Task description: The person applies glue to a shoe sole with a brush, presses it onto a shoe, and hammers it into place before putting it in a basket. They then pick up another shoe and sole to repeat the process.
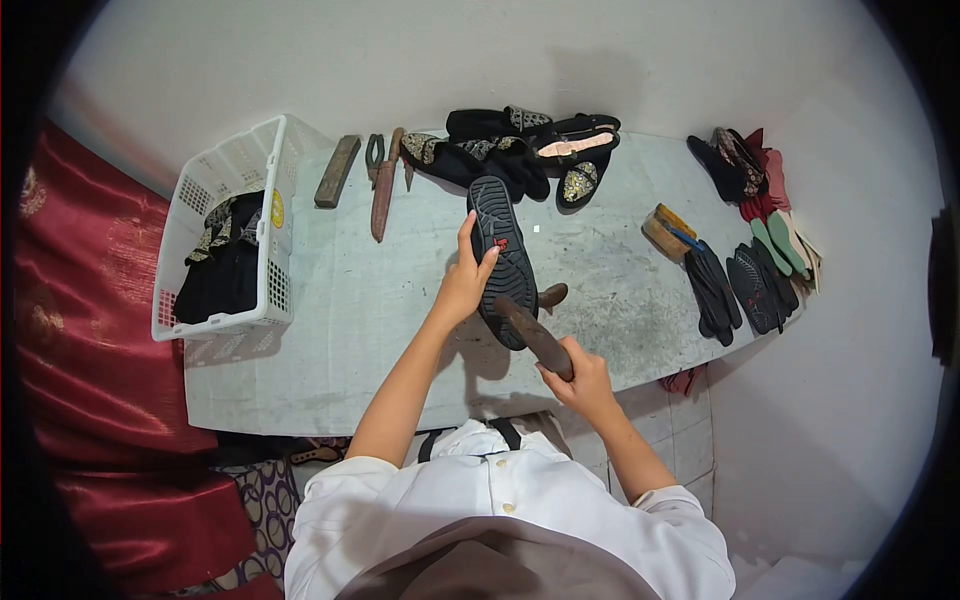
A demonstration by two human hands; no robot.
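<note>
Black ridged sole, raised over the table, pinched between thumb and fingers of the left hand; right hand closed around a dark tool crossing it, contact unclear. Decorated shoes crowd the far edge; basket bounds the left, brush the right. Tabletop spreads on both sides, its near edge beside the shirt.

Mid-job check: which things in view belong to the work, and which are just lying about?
In the work:
black ridged sole, in the left hand
brown tool, in the right hand

Apparently lying about:
oblong block
green pieces at right
white basket
</note>
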